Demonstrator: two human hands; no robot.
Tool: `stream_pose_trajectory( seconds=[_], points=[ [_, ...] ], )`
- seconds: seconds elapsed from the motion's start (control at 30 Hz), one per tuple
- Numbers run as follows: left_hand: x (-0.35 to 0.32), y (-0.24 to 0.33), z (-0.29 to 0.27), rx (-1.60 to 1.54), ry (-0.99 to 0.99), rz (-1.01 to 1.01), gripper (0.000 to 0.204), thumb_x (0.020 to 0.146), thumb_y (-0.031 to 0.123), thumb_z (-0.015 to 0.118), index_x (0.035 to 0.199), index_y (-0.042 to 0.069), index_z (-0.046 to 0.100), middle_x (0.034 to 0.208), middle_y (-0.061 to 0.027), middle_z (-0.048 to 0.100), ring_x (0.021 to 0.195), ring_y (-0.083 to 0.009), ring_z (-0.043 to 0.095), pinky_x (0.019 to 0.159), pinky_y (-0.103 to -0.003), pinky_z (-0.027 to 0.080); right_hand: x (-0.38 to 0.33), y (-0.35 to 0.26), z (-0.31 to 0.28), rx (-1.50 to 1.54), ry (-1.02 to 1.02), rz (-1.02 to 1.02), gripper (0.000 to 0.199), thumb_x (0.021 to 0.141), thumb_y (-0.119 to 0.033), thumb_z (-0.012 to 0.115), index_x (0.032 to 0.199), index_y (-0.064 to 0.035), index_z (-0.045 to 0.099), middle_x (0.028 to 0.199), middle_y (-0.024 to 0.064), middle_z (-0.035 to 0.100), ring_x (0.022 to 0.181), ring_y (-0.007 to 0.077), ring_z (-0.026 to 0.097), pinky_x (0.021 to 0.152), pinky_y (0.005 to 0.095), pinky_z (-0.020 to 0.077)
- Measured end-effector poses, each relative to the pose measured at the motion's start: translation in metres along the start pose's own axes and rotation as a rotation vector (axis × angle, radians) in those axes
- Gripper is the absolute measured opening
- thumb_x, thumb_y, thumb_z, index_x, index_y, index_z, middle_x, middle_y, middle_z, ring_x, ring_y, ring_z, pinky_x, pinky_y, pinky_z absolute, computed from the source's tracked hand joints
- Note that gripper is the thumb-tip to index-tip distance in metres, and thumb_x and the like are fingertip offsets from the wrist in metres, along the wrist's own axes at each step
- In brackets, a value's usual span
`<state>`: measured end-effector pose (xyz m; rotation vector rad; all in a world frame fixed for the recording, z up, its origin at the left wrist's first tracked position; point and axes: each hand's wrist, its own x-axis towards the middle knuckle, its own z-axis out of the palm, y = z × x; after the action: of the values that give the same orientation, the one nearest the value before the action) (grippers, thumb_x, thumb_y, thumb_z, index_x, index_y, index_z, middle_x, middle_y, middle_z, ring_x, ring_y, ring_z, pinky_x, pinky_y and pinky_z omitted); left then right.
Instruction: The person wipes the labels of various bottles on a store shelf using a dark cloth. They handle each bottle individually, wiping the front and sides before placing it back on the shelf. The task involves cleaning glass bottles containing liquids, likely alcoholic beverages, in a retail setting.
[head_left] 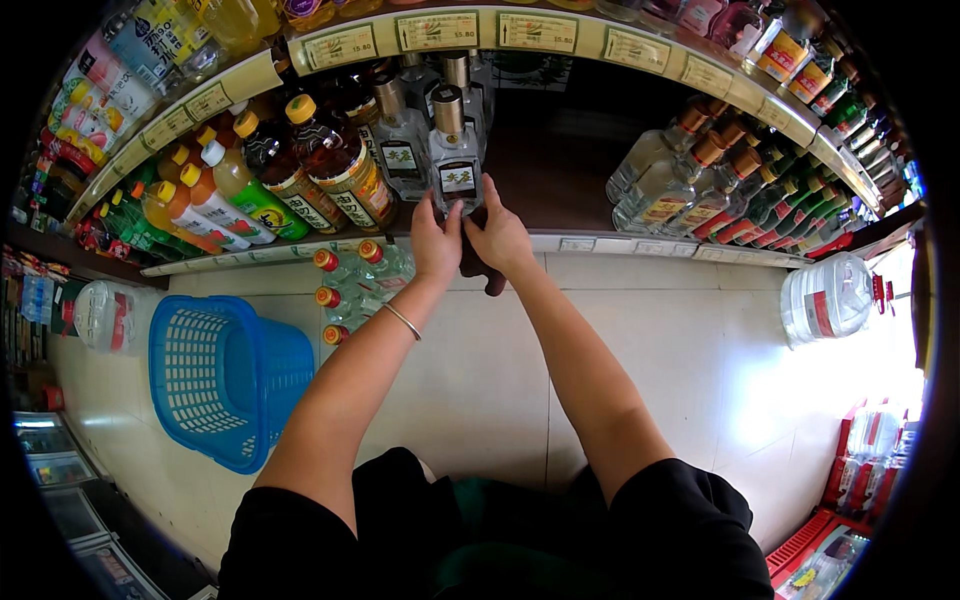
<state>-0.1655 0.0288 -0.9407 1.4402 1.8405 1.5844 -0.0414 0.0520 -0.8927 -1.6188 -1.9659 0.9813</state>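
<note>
A clear square-shouldered liquor bottle [456, 170] with a gold cap stands upright at the shelf's front edge. My left hand [437, 242] grips its lower left side, and my right hand [500, 236] closes on the lower right side. A dark brown, cloth-like piece [481, 268] hangs beneath my hands; which hand holds it is hidden. Just behind and to the left stands a matching bottle [401, 150], with more of the same kind further back, partly covered.
Dark sauce bottles [337, 165] and juice bottles [212, 200] fill the shelf's left. Further clear bottles [668, 190] stand at right. Below the shelf, red-capped bottles [350, 285] and a blue basket [280, 350] stand on the floor. A water jug [825, 300] is at far right.
</note>
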Motion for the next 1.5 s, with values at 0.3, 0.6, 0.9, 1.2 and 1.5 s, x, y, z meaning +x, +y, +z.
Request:
stream_pose_trajectory(
  seconds=[0.3,0.6,0.9,1.2,1.5],
  points=[
    [-0.046,0.024,0.010,-0.048,-0.113,0.051,0.021,0.095,0.021,0.064,0.099,0.001,0.058,0.091,-0.0123,0.059,0.079,-0.0257,0.059,0.070,-0.037,0.049,-0.024,0.039,-0.041,0.285,0.097,0.136,0.065,0.080,-0.036,0.077,0.126,0.0024,0.052,0.117,0.0237,0.062,0.105,0.0345,0.064,0.090,0.0400,0.0511],
    [-0.013,0.107,0.063,-0.474,-0.390,-0.362,0.030,0.103,0.019,0.051,0.127,0.002,0.057,0.112,-0.0055,0.067,0.101,-0.0142,0.060,0.091,-0.029,0.048,-0.019,0.053,-0.098,0.964,0.338,-0.070,0.051,0.085,-0.004,0.072,0.131,-0.0016,0.049,0.108,0.0041,0.059,0.101,0.0131,0.055,0.091,0.0254,0.0459],
    [-0.008,0.085,0.077,-0.187,0.003,0.039,0.032,0.104,0.018,0.049,0.131,0.002,0.053,0.131,-0.0114,0.058,0.121,-0.0229,0.055,0.106,-0.032,0.040,0.015,0.056,-0.141,-0.042,0.205,-0.365,0.036,0.084,-0.027,0.073,0.114,-0.0067,0.069,0.119,0.0148,0.067,0.108,0.0321,0.063,0.093,0.0382,0.0513],
    [-0.005,0.054,0.105,0.132,-0.293,0.119,0.042,0.105,0.031,0.041,0.125,-0.002,0.056,0.130,-0.0225,0.055,0.120,-0.0386,0.052,0.105,-0.044,0.039,0.051,0.076,-0.087,-0.264,-0.365,-0.311,0.036,0.091,-0.020,0.056,0.124,-0.0040,0.060,0.131,0.0196,0.058,0.121,0.0334,0.054,0.102,0.0391,0.0446],
    [0.062,0.043,0.190,0.126,-0.150,-0.091,0.064,0.103,0.045,0.035,0.140,-0.007,0.042,0.151,-0.0277,0.035,0.141,-0.0426,0.032,0.116,-0.053,0.024,0.229,0.157,-0.037,-0.634,-0.099,-0.382,0.065,0.092,-0.037,0.053,0.153,-0.0219,0.033,0.163,0.0020,0.021,0.149,0.0295,0.018,0.114,0.0510,0.0307]
  ],
)
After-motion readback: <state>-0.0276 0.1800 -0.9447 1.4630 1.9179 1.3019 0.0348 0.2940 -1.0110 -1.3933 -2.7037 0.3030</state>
